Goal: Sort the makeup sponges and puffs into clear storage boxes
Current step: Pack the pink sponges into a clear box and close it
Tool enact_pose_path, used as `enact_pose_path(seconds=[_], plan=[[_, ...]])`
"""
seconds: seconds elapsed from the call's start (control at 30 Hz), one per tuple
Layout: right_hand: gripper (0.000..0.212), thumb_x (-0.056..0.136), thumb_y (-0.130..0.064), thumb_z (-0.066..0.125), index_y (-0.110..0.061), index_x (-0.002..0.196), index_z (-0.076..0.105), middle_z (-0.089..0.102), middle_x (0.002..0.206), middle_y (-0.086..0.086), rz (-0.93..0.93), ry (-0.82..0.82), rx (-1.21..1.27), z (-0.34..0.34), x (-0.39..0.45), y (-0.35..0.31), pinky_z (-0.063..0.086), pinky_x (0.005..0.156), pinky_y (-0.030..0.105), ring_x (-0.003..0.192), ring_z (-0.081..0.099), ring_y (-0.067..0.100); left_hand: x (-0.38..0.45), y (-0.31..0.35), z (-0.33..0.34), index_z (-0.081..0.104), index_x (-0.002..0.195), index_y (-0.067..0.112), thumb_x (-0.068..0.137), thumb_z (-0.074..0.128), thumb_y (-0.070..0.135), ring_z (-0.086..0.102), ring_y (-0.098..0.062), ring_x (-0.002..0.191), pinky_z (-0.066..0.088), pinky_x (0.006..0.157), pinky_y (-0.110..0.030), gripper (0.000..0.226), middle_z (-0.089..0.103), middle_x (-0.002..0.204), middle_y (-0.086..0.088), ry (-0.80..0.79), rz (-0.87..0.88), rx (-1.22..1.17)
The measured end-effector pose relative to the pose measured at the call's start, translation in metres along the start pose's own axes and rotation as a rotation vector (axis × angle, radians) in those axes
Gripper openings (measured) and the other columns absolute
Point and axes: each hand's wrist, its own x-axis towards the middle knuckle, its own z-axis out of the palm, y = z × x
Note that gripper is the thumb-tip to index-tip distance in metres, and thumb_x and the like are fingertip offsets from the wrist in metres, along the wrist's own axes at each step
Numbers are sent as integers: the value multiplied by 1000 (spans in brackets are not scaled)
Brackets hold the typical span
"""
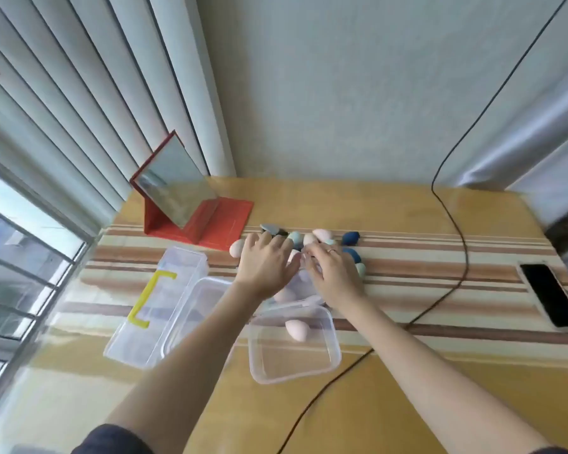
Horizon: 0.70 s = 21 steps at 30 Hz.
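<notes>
A heap of egg-shaped makeup sponges lies mid-table: pink ones (322, 234), pale teal ones (295, 237) and dark blue ones (351, 238). My left hand (266, 263) rests flat over the heap's left side, fingers spread. My right hand (332, 273), a ring on one finger, lies over the right side; what its fingertips touch is hidden. A clear box (328, 362) in front holds one pink sponge (297, 329). Another clear box (197, 290) sits under my left forearm. Another pink sponge (286, 294) lies between my wrists.
A clear lid with a yellow handle (151, 299) lies at the left. A red-framed folding mirror (177, 191) stands at the back left. A black phone (550, 299) lies at the right. A black cable (453, 224) crosses the striped tablecloth.
</notes>
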Motion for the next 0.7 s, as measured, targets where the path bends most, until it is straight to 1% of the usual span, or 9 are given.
enact_pose_path(seconds=[0.1,0.2,0.27,0.37,0.43,0.5,0.57,0.63,0.7], plan=[[34,95,-28,38,-9,80,63,64,72,5,-33,205,21,13,-3,1,43,59,39,68,57,30,-7,7,9,50,59,18,93,40,27,48,-23,50,28,58,-33,37,48,52,1,63,-15,69],[31,95,-20,42,-6,76,62,61,67,6,-13,344,38,27,-7,-1,43,57,37,65,54,29,-11,13,16,50,59,18,96,40,27,47,-22,50,29,63,-35,39,46,51,2,200,-38,182],[32,96,-20,40,-4,79,63,61,71,7,10,414,82,40,-9,3,45,60,40,68,53,30,-16,18,26,50,60,19,98,39,29,47,-21,52,31,67,-36,41,45,52,3,287,-69,215],[33,96,-21,37,-3,88,65,63,85,10,4,473,197,55,-10,3,46,71,42,78,54,32,-25,22,35,49,63,19,97,39,30,49,-22,57,32,72,-37,38,47,57,3,371,-137,232],[33,95,-21,38,-3,90,65,62,92,11,-7,519,224,62,-10,1,44,74,38,84,53,31,-32,25,44,49,66,19,95,43,27,51,-23,62,32,74,-37,30,50,62,3,405,-174,248],[32,94,-21,38,-5,89,65,60,92,10,-9,553,188,67,-11,1,41,71,37,84,51,31,-38,28,52,51,71,19,92,49,27,53,-23,68,31,76,-39,23,52,68,3,423,-211,254],[31,93,-21,37,-7,88,64,59,92,8,3,560,169,71,-8,3,40,70,38,83,49,29,-45,31,61,57,79,19,93,48,30,57,-24,78,32,81,-41,20,58,77,3,422,-233,254],[33,94,-22,36,-8,90,65,60,93,8,-1,589,168,76,-5,5,40,72,38,84,50,28,-52,32,69,63,94,18,93,47,33,59,-25,91,35,91,-45,21,64,91,1,433,-231,219],[36,95,-24,34,-8,92,66,61,95,9,-29,634,157,79,-4,6,42,74,39,86,52,30,-55,30,74,63,108,17,91,49,31,58,-26,104,33,103,-51,26,64,106,-1,438,-194,137]])
